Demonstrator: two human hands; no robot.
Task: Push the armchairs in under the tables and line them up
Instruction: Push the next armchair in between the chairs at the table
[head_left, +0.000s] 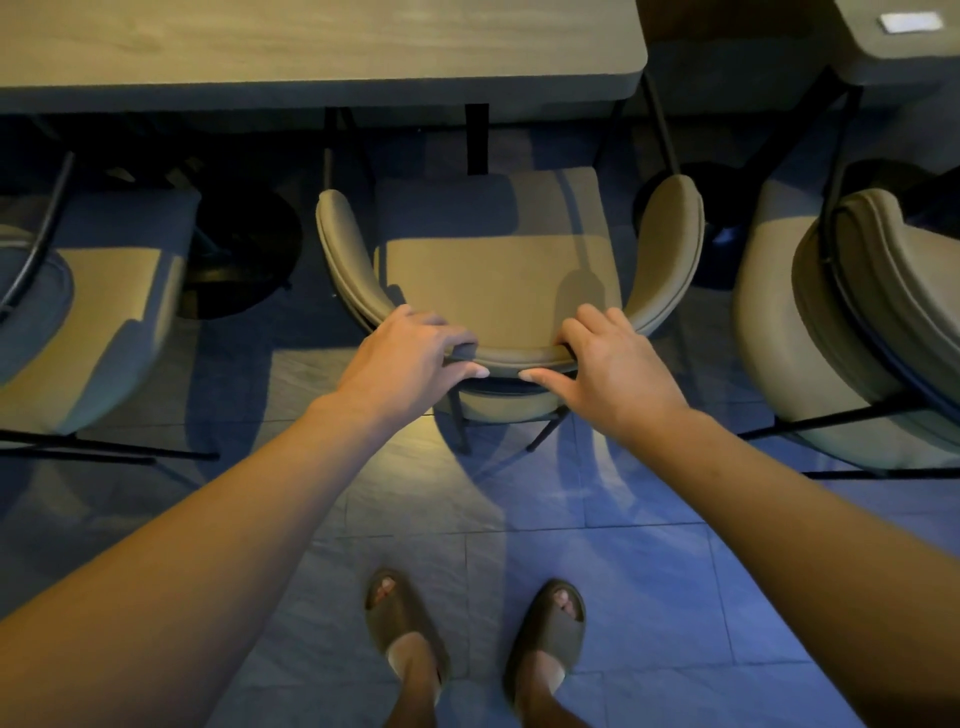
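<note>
Both hands grasp the curved back of the middle armchair (498, 260) at frame centre. Left hand (410, 358) sits on the left part of the backrest rim, fingers curled over the top edge onto the seat side and thumb stretched along the outer face. Right hand (613, 364) mirrors it on the right part of the rim, fingers hooked over the top and thumb pointing inward, so the two thumb tips nearly meet at the middle of the back without touching.

That armchair stands just beyond the hands, facing the table (311, 52) that runs across the top of the frame. Its seat front lies in shadow beneath the table edge, while most of the seat and both curved arms remain out in the open.

A second armchair (78, 322) stands at the left edge, angled, with its front near the same table. A third armchair (831, 322) stands at the right edge, turned askew, beside another table (893, 57) in the upper right corner.

At the bottom centre, two feet in sandals (405, 623) stand on the tiled floor (649, 571), directly behind the middle armchair.
</note>
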